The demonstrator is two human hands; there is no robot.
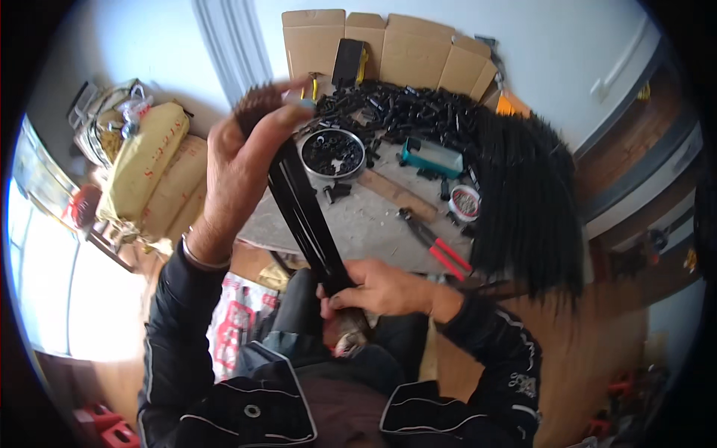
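Observation:
A bundle of long, thin black strips (308, 216) slants across the middle, between my two hands, above my lap. My left hand (243, 160) is closed round its upper end, where many jagged tips (258, 104) stick out past my fingers. Lower down, my right hand (385, 287) wraps the other end, its thumb pressed against the strips. Beyond my right hand, red-handled pliers (437, 245) lie near the table's front edge. A heap of similar long black strands (526, 201) hangs over the right side of the table.
The grey table (287, 231) carries a round metal tray (334, 175) of small black parts, a pile of black fittings (411, 112), a wooden strip (399, 196), a teal box (433, 160) and a small red-and-white tub (464, 203). Cardboard (418, 48) stands behind. Sacks (149, 160) lie left.

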